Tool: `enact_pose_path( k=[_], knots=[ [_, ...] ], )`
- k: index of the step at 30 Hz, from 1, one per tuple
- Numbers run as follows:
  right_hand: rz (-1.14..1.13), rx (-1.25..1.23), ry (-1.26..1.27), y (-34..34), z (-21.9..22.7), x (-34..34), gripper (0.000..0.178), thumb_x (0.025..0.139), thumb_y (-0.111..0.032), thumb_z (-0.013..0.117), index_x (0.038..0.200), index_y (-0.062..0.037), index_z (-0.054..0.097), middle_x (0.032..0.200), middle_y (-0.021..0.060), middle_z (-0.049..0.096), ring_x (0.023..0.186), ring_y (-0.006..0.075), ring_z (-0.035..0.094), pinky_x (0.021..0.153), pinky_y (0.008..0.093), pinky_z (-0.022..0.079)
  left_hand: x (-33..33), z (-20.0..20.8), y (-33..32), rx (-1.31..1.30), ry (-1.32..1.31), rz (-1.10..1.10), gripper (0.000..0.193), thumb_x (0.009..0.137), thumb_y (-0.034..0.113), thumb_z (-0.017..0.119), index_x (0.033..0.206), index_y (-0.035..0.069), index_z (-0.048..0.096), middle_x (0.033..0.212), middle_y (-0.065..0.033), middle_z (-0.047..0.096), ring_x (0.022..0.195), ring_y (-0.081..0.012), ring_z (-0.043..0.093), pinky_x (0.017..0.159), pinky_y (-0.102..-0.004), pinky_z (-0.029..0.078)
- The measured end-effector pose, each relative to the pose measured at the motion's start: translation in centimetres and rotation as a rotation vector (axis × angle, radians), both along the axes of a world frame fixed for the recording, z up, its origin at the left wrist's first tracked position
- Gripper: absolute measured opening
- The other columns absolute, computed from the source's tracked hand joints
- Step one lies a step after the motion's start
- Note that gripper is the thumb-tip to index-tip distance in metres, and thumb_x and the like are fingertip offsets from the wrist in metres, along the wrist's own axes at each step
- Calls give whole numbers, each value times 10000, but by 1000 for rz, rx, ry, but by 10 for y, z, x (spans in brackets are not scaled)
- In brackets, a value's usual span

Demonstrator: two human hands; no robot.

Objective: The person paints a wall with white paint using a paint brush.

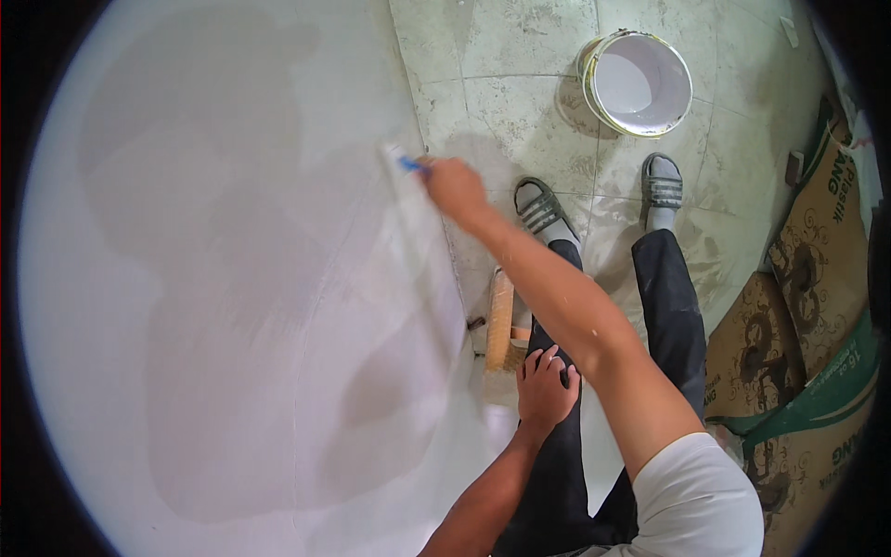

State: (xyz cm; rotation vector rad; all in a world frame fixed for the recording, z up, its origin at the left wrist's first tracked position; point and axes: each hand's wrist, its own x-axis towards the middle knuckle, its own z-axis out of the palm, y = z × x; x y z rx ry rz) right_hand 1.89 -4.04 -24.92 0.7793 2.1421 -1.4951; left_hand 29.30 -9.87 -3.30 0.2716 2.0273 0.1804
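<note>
My right hand (450, 190) reaches across to the pale wall (232, 371) on the left. It is closed round the blue handle of what looks like a paintbrush (406, 161), whose pale end is at the wall surface, low down near the floor. Motion blurs the brush, so its bristles are hard to make out. My left hand (548, 385) lies on my left leg in dark trousers (557, 464), fingers apart and holding nothing. Just beyond it, a yellow-brown block-like tool with an orange part (502, 320) stands by the wall's foot, partly hidden by my leg.
A round bucket (640, 84) with white liquid inside stands on the stained tile floor (520, 42), beyond my feet in grey slide sandals (663, 190). Printed brown cardboard (821, 232) leans along the right side. A small dark block (794, 168) lies near it.
</note>
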Motion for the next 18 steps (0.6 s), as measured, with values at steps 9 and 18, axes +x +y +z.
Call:
enact_pose_path(
  k=[9, 18],
  knots=[
    [220, -480, 381, 11, 133, 40, 273, 998, -369, 658, 1207, -231, 766, 837, 141, 732, 737, 370, 693, 659, 471, 553, -3, 3, -11, -46, -48, 9, 296, 933, 314, 624, 1066, 68, 721, 1380, -91, 624, 1344, -309, 478, 1145, -496, 334],
    [107, -18, 80, -37, 54, -5, 227, 1018, -324, 608, 1105, -187, 767, 794, 166, 714, 756, 368, 703, 648, 482, 556, -10, 4, -14, -10, -70, -27, 473, 874, 329, 705, 1286, 101, 665, 1389, -89, 610, 1376, -312, 453, 1109, -512, 364]
  ],
)
